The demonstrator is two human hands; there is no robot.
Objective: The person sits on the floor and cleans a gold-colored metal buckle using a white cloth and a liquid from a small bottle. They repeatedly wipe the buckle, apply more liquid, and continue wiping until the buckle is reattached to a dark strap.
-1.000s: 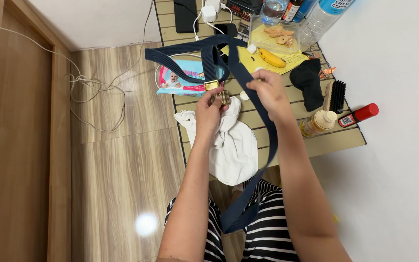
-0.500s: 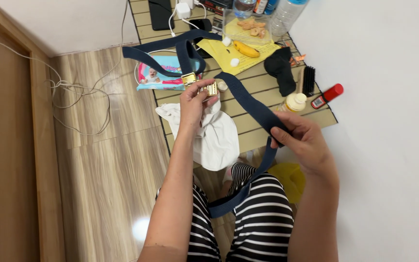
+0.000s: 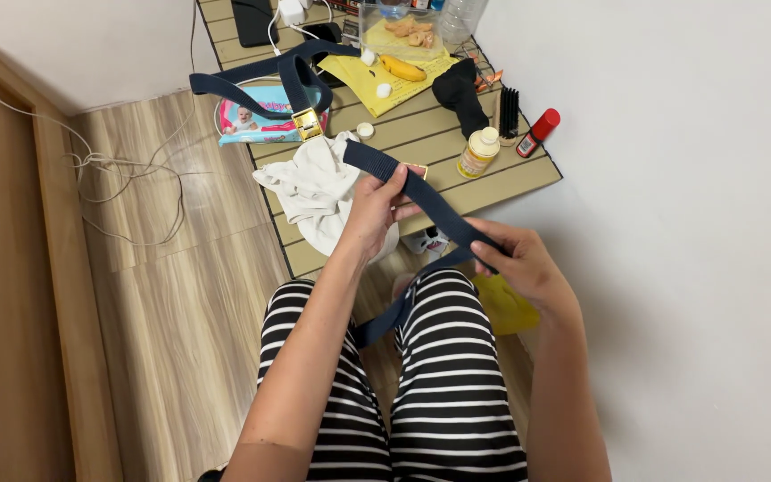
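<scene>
- The left hand (image 3: 369, 211) has come down from the table towards the lap since half a second ago; it now grips the strap (image 3: 421, 201) near a gold buckle (image 3: 416, 170), thumb on top and fingers curled under, pinching the webbing
- The right hand (image 3: 515, 263) sits lower and nearer the body than before, its fingers closed around the strap, thumb pressing it against the fingertips
- The stretch between the hands is shorter and tauter than it was, so I judge the hands are working along the strap bit by bit
- That held stretch runs diagonally, from upper left near the white cloth (image 3: 310, 192) down to the right hand; its long axis tilts from far-left to near-right
- Below the right hand the strap drops back leftward across the striped trousers (image 3: 443, 375)
- Its far end loops over the slatted table (image 3: 493, 183), across the wipes pack (image 3: 256, 125), with a second gold clasp (image 3: 308, 124) beside the cloth
- A bottle (image 3: 478, 153), brush (image 3: 509, 112) and banana (image 3: 402, 68) lie well apart from the hands
</scene>
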